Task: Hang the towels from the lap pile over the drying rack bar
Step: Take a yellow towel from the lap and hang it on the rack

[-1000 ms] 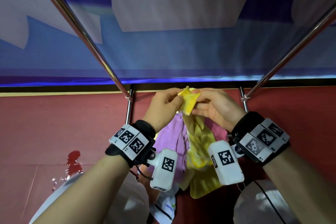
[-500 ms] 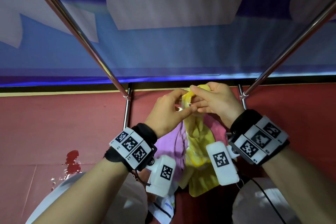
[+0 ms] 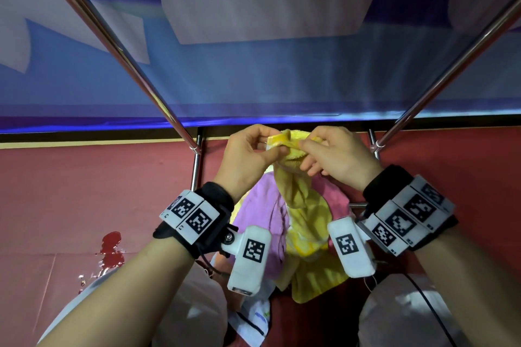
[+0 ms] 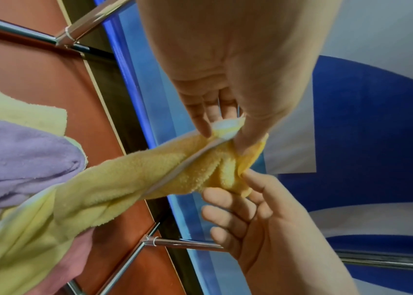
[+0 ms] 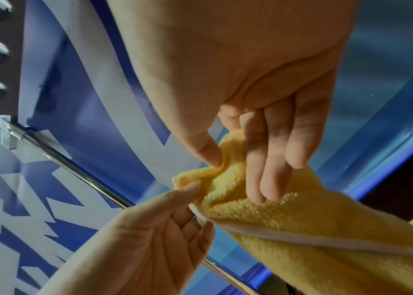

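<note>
A yellow towel (image 3: pixel 307 217) hangs bunched from both hands, in front of my chest and below the rack bars. My left hand (image 3: pixel 275 146) pinches its white-hemmed corner (image 4: pixel 225 129) between thumb and fingers. My right hand (image 3: pixel 306 146) pinches the same top edge just to the right, thumb against forefinger (image 5: pixel 225 159). The towel's lower end rests on the lap pile, where a purple towel (image 3: pixel 262 211) and a pink towel (image 3: pixel 332 194) lie. Two steel rack bars run diagonally overhead, one on the left (image 3: pixel 112 45), one on the right (image 3: pixel 451 51).
A blue and white banner (image 3: pixel 267 79) fills the background behind the rack. Thin upright rack legs (image 3: pixel 196 166) stand on the red floor (image 3: pixel 70 191), which has a dark red stain (image 3: pixel 111 245). A white printed cloth (image 3: pixel 253 318) lies between my knees.
Both hands have risen a little with the yellow towel. They have worked along its top edge, and the left now pinches the hemmed corner with the right close beside it.
</note>
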Motion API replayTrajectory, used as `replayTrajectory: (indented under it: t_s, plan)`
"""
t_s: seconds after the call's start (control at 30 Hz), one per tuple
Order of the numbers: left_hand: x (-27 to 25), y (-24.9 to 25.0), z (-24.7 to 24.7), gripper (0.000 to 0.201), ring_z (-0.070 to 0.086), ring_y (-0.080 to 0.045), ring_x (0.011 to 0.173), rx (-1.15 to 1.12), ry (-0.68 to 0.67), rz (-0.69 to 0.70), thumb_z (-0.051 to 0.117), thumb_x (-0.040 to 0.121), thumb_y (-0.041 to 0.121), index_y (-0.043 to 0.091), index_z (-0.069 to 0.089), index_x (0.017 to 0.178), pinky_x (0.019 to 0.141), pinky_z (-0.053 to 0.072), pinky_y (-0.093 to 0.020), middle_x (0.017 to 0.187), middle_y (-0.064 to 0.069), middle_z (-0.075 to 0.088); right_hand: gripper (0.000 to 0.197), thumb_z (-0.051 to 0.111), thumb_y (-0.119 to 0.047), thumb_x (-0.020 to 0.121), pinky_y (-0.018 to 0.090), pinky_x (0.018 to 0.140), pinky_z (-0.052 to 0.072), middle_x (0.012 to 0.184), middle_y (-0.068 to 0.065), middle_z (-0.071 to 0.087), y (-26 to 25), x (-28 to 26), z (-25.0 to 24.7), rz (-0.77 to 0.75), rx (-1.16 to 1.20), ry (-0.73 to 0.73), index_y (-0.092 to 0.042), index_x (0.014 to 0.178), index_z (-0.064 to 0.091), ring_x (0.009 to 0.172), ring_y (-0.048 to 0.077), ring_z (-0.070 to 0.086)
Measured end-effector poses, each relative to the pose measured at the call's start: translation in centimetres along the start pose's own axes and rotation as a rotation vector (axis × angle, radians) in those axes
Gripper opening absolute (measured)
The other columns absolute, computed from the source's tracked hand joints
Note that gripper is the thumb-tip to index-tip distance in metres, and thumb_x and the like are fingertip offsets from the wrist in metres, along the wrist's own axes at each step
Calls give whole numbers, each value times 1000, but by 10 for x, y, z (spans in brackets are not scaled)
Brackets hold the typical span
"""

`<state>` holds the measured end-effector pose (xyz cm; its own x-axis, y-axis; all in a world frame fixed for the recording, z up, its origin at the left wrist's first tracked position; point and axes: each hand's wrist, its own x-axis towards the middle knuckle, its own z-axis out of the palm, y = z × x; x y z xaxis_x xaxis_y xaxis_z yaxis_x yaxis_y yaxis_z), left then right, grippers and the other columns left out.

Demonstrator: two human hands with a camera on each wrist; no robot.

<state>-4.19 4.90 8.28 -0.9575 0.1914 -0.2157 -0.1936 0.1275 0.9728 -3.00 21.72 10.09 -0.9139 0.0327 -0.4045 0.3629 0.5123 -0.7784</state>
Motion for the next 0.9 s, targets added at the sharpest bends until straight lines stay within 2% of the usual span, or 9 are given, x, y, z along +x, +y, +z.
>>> replayTrajectory:
  t_s: [0.17, 0.3, 0.37, 0.4, 0.5, 0.6, 0.73, 0.8, 0.9]
  plan:
    - [-4, 2, 0, 10, 56, -11, 67, 93, -24, 53, 70, 84, 6, 16, 68, 84, 67, 51, -26, 76, -1, 66, 23, 56, -33, 87, 24, 58, 45, 62, 0, 72, 6, 4, -2, -21, -22, 1, -13, 80, 63, 55, 15, 69]
    - [-3, -1, -3, 18, 49, -19, 65, 165, -37, 80, 68, 82, 4, 23, 69, 81, 67, 48, -35, 71, -12, 59, 41, 56, -46, 86, 28, 59, 49, 52, -1, 64, 7, 2, -6, -84, -237, 76, -12, 66, 64, 51, 14, 61]
    - [-2, -3, -4, 22, 53, -19, 65, 207, -35, 81, 68, 82, 4, 26, 68, 80, 70, 53, -38, 71, -15, 62, 58, 53, -49, 89, 32, 55, 38, 45, 4, 45, 8, 1, -8, -92, -408, 100, -4, 55, 45, 50, 18, 47]
    - [-2, -5, -3, 22, 56, -20, 65, 229, -40, 76, 68, 81, 8, 30, 68, 79, 73, 55, -42, 71, -14, 64, 60, 53, -47, 90, 33, 53, 32, 45, 5, 36, 8, 0, -9, -82, -465, 86, -8, 46, 37, 50, 19, 39]
    - [-5, -8, 0, 18, 61, -18, 63, 317, -80, 68, 65, 76, 20, 37, 67, 75, 74, 57, -45, 64, 4, 64, 53, 60, -34, 83, 30, 52, 32, 46, 7, 39, 13, 1, -7, 19, -542, -9, -4, 43, 43, 55, 25, 45]
    - [-8, -3, -1, 24, 57, -14, 60, 287, -139, 70, 63, 82, 9, 32, 68, 81, 73, 55, -41, 60, 10, 60, 22, 68, -27, 74, 27, 66, 48, 79, 9, 71, 16, 0, -6, 97, -564, -87, -5, 71, 70, 77, 24, 64]
    - [-11, 10, 2, 19, 52, -25, 68, 114, -262, 50, 52, 78, 2, 15, 65, 81, 68, 45, -42, 74, -22, 62, 55, 73, -42, 68, 27, 72, 42, 104, 3, 61, 18, -2, -1, 180, -561, -134, -12, 110, 52, 96, 23, 58]
    - [-12, 13, 3, 19, 49, -27, 70, 77, -261, 25, 48, 75, 4, 14, 64, 80, 68, 41, -39, 73, -24, 58, 65, 73, -46, 67, 27, 74, 42, 104, 3, 57, 22, -1, 4, 212, -561, -158, -12, 115, 44, 101, 26, 58]
    - [-12, 17, 4, 17, 53, -24, 68, -7, -258, 1, 45, 75, 2, 9, 61, 78, 69, 45, -36, 69, -12, 60, 51, 73, -33, 68, 27, 71, 42, 101, 6, 60, 25, 0, 8, 211, -599, -173, -10, 108, 49, 100, 27, 60]
